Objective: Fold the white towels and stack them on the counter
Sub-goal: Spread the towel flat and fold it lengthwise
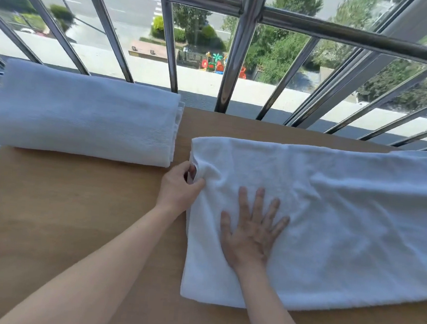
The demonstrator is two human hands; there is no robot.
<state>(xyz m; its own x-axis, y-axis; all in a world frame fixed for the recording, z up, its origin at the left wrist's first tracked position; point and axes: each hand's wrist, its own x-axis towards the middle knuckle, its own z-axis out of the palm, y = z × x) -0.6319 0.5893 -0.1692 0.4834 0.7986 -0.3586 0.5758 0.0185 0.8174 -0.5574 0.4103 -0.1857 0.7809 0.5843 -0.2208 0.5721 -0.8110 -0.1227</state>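
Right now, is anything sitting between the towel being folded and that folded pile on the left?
Nothing visible. Only a bare strip of wooden counter separates the spread towel from the folded pile. The left hand pinches the towel's left edge, nearest the pile; the right hand presses flat on it.

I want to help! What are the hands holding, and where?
The left hand pinches the towel at its left edge; the right hand only presses on it.
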